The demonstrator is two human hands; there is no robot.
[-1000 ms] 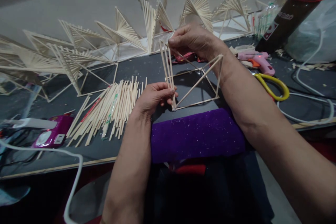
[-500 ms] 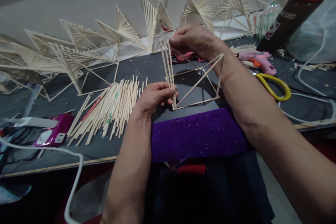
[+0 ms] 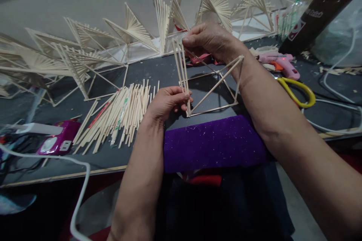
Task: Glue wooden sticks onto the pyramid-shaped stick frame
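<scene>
A small frame of pale wooden sticks (image 3: 217, 91) stands on the dark table in front of me. My left hand (image 3: 171, 101) is closed around the lower ends of its upright sticks, at the near left corner. Higher up, my right hand (image 3: 207, 41) pinches at the top of those same uprights; its fingertips partly hide the stick end there. The right forearm passes just behind the frame's right peak. Left of my left hand lies a spread pile of loose sticks (image 3: 121, 116). A folded purple cloth (image 3: 212, 145) lies along the table edge below the frame.
Finished-looking fan-shaped stick models (image 3: 131, 32) line the wall. To the right are a pink glue gun (image 3: 278, 62), yellow-handled scissors (image 3: 299, 94), a dark bottle with a red lid (image 3: 313, 15) and white cable. A purple power socket (image 3: 58, 141) sits at the left.
Both hands keep the same hold on the stick frame. The view has shifted very slightly; nothing else has visibly moved.
</scene>
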